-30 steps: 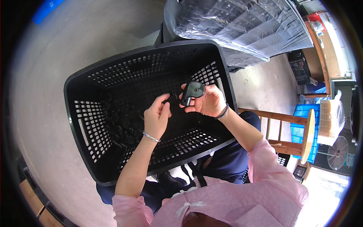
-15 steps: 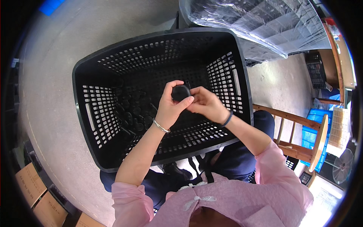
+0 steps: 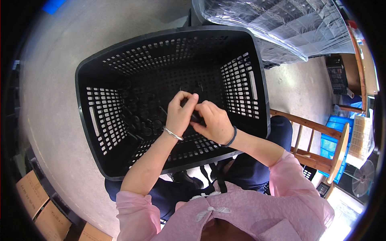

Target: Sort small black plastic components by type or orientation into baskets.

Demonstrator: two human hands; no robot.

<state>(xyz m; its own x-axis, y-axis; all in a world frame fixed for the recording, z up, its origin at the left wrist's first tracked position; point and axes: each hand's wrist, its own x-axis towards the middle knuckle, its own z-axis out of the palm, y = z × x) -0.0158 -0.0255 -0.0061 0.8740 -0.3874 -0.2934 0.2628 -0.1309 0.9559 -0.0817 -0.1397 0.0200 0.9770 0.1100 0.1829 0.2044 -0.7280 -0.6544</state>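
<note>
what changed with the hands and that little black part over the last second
The right hand held a small round black part up beside the left hand; both hands then closed together around it and dropped lower over the black plastic crate. Now the part is almost hidden between the fingers. The crate, the loose black parts on its floor and the wooden chair stayed put.

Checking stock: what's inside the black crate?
The black crate holds small dark round parts on its floor, left of the hands. The left hand and right hand pinch one small dark piece, mostly covered; the floor beneath them is hidden.
</note>
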